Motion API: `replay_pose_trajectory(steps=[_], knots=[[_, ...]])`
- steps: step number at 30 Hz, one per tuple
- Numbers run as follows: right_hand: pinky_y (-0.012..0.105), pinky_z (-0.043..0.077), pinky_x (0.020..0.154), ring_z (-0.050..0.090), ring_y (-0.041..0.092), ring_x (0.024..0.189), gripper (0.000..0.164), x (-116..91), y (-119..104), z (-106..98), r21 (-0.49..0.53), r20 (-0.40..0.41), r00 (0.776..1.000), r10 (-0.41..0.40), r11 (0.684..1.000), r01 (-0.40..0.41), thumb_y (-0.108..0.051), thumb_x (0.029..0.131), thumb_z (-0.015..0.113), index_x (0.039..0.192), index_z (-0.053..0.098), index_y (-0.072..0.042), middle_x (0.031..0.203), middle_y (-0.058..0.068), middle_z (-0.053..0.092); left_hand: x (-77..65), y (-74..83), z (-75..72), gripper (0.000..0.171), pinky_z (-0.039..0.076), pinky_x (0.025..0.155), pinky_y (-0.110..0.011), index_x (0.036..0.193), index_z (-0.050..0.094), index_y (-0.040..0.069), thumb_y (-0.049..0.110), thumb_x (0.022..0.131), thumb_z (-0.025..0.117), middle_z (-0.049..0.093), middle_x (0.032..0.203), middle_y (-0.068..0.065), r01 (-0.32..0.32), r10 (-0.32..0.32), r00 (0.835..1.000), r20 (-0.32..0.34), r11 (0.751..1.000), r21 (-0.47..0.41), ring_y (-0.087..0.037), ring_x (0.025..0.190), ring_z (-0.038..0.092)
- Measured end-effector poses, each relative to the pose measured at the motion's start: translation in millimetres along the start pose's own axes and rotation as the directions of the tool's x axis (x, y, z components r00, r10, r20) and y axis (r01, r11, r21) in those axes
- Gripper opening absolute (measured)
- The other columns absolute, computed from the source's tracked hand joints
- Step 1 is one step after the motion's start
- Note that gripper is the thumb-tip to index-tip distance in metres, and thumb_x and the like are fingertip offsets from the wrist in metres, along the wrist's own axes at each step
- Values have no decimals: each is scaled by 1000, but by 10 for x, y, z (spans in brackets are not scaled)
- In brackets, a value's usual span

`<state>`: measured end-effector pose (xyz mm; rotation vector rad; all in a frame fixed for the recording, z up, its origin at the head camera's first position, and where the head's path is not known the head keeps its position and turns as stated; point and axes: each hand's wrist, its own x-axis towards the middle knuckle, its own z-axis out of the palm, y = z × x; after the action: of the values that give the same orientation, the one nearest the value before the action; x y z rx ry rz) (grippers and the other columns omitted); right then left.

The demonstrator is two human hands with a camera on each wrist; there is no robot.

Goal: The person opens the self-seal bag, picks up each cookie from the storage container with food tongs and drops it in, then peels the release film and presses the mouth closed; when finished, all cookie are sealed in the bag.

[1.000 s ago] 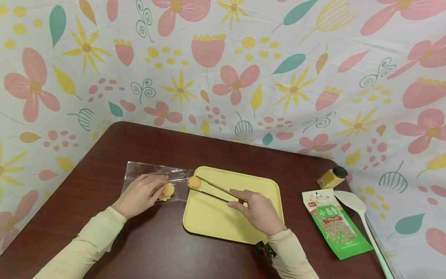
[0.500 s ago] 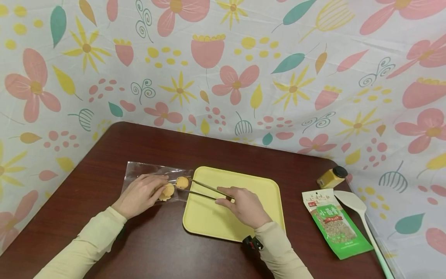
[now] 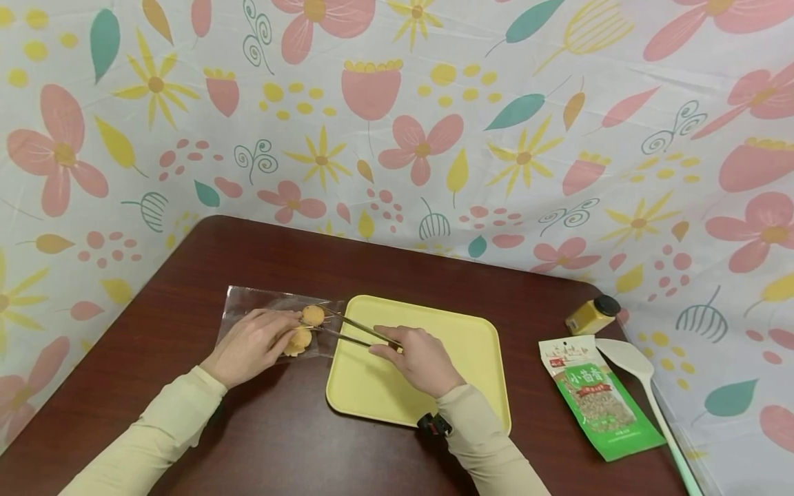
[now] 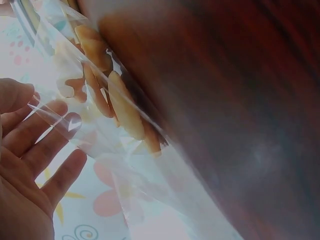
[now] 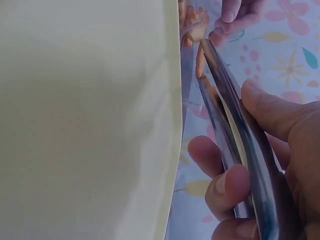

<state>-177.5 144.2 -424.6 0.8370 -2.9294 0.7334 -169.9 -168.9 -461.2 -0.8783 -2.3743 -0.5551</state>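
My right hand [image 3: 417, 358] grips metal tongs [image 5: 240, 130], reaching left over the tray's edge. Between the tong tips sits a round golden cookie [image 3: 313, 315], seen edge-on in the right wrist view. It overlaps the mouth of a clear plastic bag [image 3: 248, 303], which lies on the table left of the tray. Several cookies [image 4: 125, 107] are inside the bag, bunched near its mouth. My left hand [image 3: 257, 344] pinches the bag's film between thumb and forefinger, the other fingers spread in the left wrist view [image 4: 40, 155].
A yellow tray [image 3: 397, 393] lies at the table's middle. To the right are a green-and-white seasoning packet [image 3: 598, 399], a yellow jar with a black lid [image 3: 592, 315] and a white spatula [image 3: 629, 358]. A floral cloth [image 3: 397, 138] hangs behind the table.
My right hand has moved left, carrying the cookie in the tongs from the tray's left edge over to the bag's mouth. The left hand has stayed in place.
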Motion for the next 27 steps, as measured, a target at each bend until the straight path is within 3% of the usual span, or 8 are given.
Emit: replay_pose_trajectory(steps=[9,15,27], knots=[[38,55,79,67,14,102,51,72,-37,44,60,61,998,12,998,-16,-53,95,52,132,63,-19,122,-1,67,13,-3,11,23,52,87,-48,101,70,4,8,80,77,71,99,-7,-15,15,1000,-18,1000,-9,-26,96,67],[34,54,75,67,11,96,51,105,-59,76,64,72,997,16,998,-20,-52,96,52,131,63,-17,120,1,68,16,-9,19,22,52,87,-48,100,69,5,7,79,77,71,97,-5,-19,19,1000,-20,1000,-14,-25,95,67],[39,56,81,67,16,102,53,-59,-3,7,93,62,998,31,995,-37,-51,96,52,133,61,-14,123,1,67,4,-1,0,24,51,89,-50,102,70,5,8,80,77,71,101,-6,1,-1,1000,6,1000,-8,-27,98,66]])
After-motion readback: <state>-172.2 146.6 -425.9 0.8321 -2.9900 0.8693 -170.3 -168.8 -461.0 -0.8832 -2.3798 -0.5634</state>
